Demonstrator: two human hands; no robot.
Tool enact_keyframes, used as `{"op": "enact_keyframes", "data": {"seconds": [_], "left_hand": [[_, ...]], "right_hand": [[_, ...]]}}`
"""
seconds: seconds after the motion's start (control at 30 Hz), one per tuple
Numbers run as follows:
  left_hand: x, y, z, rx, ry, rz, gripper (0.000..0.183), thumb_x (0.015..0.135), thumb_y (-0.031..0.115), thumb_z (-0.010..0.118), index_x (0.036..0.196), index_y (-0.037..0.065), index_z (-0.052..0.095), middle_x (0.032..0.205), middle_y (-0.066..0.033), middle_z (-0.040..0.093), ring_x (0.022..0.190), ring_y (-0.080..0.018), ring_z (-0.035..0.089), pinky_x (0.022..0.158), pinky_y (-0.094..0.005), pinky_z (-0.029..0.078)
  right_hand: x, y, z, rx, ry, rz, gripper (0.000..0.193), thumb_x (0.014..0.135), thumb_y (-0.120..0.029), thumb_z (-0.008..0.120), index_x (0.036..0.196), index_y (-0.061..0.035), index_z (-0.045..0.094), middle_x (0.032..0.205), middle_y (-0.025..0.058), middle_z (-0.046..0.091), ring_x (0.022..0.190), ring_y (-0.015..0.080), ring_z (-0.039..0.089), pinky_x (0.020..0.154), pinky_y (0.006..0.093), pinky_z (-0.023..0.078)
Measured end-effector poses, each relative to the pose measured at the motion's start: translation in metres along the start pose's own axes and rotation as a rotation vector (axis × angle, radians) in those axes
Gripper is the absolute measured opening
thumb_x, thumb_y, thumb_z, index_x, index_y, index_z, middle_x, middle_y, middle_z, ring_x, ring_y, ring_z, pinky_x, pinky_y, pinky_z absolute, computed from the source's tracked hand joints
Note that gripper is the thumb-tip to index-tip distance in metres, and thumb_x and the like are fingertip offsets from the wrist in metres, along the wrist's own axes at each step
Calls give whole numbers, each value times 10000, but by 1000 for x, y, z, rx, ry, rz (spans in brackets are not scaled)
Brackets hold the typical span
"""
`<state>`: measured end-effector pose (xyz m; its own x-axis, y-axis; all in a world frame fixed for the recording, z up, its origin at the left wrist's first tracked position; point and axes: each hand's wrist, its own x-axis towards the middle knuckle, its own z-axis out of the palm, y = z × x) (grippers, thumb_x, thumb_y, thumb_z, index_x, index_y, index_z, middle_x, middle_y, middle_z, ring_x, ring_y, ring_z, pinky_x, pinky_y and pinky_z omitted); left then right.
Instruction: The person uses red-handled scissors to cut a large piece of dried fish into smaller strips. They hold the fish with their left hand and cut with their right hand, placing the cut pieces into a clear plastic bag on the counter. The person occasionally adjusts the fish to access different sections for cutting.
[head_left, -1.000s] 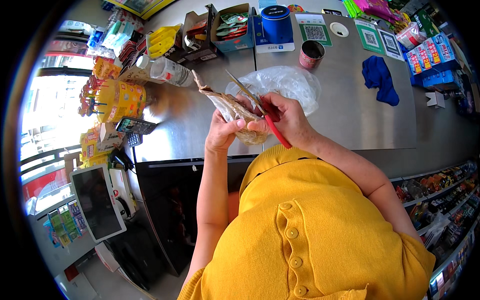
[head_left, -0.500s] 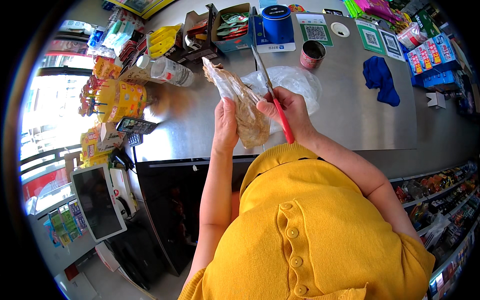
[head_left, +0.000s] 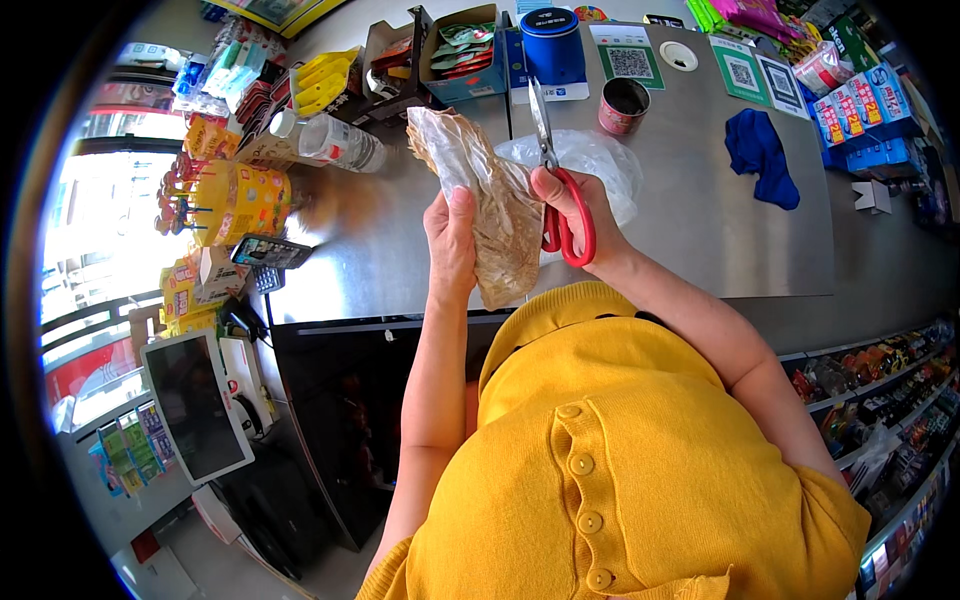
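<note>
My left hand (head_left: 451, 238) grips a flat, brown, crinkled sheet (head_left: 488, 200) with a pale sheen, thumb on top; it looks like dried food, but I cannot tell its kind. In my right hand (head_left: 594, 215) are scissors (head_left: 577, 222) with red handles, their metal blades pointing away from me. The scissors lie close against the sheet's right edge, and whether the fingers also touch the sheet is hidden. Both hands are above the near part of a metal counter (head_left: 700, 245). A clear, crumpled plastic bag (head_left: 608, 165) lies on the counter just beyond the scissors.
Farther back stand a round pink tin (head_left: 624, 106) and a blue canister (head_left: 553, 48). A dark blue cloth (head_left: 762, 155) lies at the right. On the left are a clear plastic bottle (head_left: 345, 145), a yellow lollipop tub (head_left: 235, 200), a phone (head_left: 272, 251) and open boxes of packets (head_left: 465, 58).
The scissors have turned in my right hand, so their red handle loops now face up. The brown sheet has turned and shows more of its broad side.
</note>
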<state>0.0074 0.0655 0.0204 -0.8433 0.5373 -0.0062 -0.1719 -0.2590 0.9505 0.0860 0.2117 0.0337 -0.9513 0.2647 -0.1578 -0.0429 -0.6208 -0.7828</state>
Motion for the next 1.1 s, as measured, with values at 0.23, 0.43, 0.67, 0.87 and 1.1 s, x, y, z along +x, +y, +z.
{"op": "enact_keyframes", "data": {"seconds": [0.23,0.43,0.67,0.87,1.1], "left_hand": [[0,-11,-5,1,3,19,475,951,417,500,1115,-26,548,1020,-84,633,869,-141,620,762,-272,516],[0,-7,-16,149,-41,43,468,944,421,526,1121,-11,559,1006,-31,611,929,-102,541,832,-267,437],[1,17,-11,273,-162,-23,612,931,353,574,1360,7,307,1231,-83,493,1118,-160,466,962,-321,384],[2,25,-16,308,-293,-75,719,875,214,665,1405,20,221,1274,-101,460,1202,-198,435,1014,-357,359],[-3,29,-14,149,-243,-56,667,842,99,684,1375,14,293,1249,-74,501,1170,-173,478,988,-332,389]], "right_hand": [[6,11,-9,-58,26,44,362,828,-385,706,805,-41,597,677,-24,566,554,46,504,472,199,389],[1,5,-16,-263,-15,30,371,766,-380,768,765,-60,579,651,-12,541,551,55,484,486,204,383],[3,2,-17,-516,31,-161,283,801,-291,748,842,-75,570,675,-32,535,533,44,468,481,177,381],[3,-2,-13,-543,80,-196,300,810,-309,739,850,-64,570,673,-31,539,534,41,470,481,180,382],[0,-3,-15,-504,59,-124,387,764,-360,771,806,-24,584,707,23,586,649,97,524,625,234,439]]}}
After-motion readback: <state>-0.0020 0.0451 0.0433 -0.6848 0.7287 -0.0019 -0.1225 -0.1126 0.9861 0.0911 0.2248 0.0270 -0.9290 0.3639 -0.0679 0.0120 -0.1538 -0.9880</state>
